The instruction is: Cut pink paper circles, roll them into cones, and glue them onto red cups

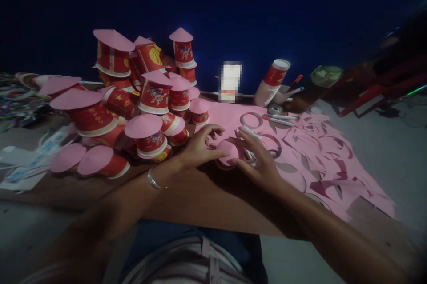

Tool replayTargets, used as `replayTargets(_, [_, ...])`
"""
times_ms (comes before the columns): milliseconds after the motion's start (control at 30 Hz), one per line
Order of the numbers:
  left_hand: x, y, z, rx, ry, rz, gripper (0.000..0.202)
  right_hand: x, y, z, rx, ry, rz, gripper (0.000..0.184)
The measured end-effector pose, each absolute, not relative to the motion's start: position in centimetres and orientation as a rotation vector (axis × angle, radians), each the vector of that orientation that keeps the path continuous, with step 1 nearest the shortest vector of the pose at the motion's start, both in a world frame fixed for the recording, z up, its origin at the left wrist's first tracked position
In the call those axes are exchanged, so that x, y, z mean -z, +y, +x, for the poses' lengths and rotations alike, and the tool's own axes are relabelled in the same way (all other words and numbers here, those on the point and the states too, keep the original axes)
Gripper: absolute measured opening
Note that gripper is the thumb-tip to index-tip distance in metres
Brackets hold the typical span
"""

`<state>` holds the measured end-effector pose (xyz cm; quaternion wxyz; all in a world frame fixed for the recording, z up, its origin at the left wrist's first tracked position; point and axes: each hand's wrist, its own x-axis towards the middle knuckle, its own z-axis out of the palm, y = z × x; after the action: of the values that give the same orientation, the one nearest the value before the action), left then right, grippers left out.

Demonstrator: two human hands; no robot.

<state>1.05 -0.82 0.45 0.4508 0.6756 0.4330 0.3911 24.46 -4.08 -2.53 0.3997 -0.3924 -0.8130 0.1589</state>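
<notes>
A small pink paper cone point(230, 150) sits at the front of the table between my two hands, apparently on top of a cup whose sides are mostly hidden beneath it. My left hand point(202, 144) is at its left, fingers curved and apart, thumb at the cone's edge. On the other side, my right hand point(260, 159) has its fingers spread, with the thumb near the cone's lower right. Close by on the left stand red paper cups topped with pink cones point(151, 135). Behind my right hand lies a white tube or marker point(251, 133), partly covered.
Many cone-topped cups point(113, 53) are piled at the left. Pink paper scraps point(327, 155) cover the right side. Pens point(280, 119), a tape roll point(275, 110), stacked paper cups point(271, 82) and a lidded jar point(325, 77) stand farther back. A blurred-out upright panel point(231, 80) is behind.
</notes>
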Motion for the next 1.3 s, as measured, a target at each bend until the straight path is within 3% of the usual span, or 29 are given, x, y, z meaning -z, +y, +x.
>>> replayTargets(167, [-1.5,-1.4,0.8,-0.897,1.043,2.043,0.052,2.7,-4.2,24.5,-0.412,-2.054,-1.016,0.070])
replayTargets(467, [-1.5,-1.3,0.8,-0.898,1.034,2.063,0.037,2.5,-4.1,24.4,-0.406,-2.048,-1.017,0.069])
replayTargets(933, [0.8,0.2,0.5,-0.836,0.898,1.332,0.048,2.2,-4.2,24.4,-0.559,-1.980,-0.973,0.078])
replayTargets(1300, [1.1,0.3,0.7,-0.716,0.847,1.142,0.051,2.5,-4.0,23.7,-0.511,-2.027,-0.983,0.085])
